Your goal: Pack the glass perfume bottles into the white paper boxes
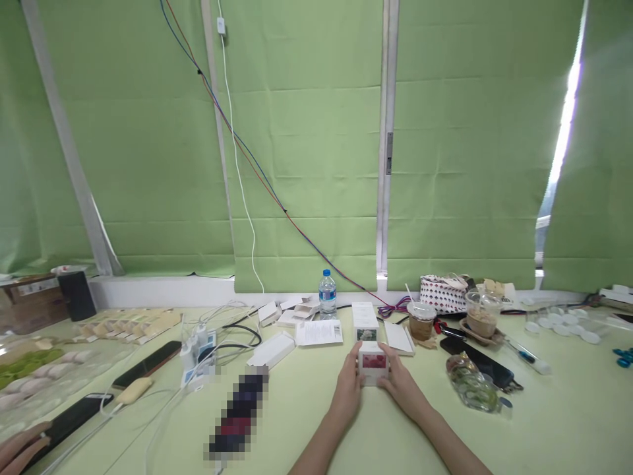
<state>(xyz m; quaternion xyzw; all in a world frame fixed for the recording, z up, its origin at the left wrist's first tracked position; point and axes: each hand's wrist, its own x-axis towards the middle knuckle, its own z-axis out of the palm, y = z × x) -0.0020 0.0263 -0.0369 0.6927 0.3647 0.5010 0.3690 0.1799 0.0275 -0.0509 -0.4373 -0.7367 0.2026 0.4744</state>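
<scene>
White box [374,379] gripped from both sides

Nearest, well off to the left of the left hand [349,379], a dark object [238,415] lies under pixelation, so what it is cannot be told. Farther left, another person's hand [20,445] rests at a black phone [74,421].

The left hand and the right hand [396,373] curve inward, pressing the white box between them, one on each side wall, thumbs toward the wearer; how the far fingertips lie cannot be told. The box sits between the palms, low over the table [395,439], with a reddish picture on its face. Whether its base touches the table is unclear.

It looks like thin card: probably light, stiff enough at the edges, smooth and a little slippery, easily dented by a hard squeeze. The side walls near the corners seem the best hold, leaving the printed face uncovered. Whether anything inside adds weight does not show.

Right of the right hand, well apart, lies a clear bag [473,384] with something green inside. Just beyond both hands is a taller white box [364,316]; past the left hand, a printed sheet [319,332], then a water bottle [327,298]. Green blinds [306,145] hang farthest off.
</scene>
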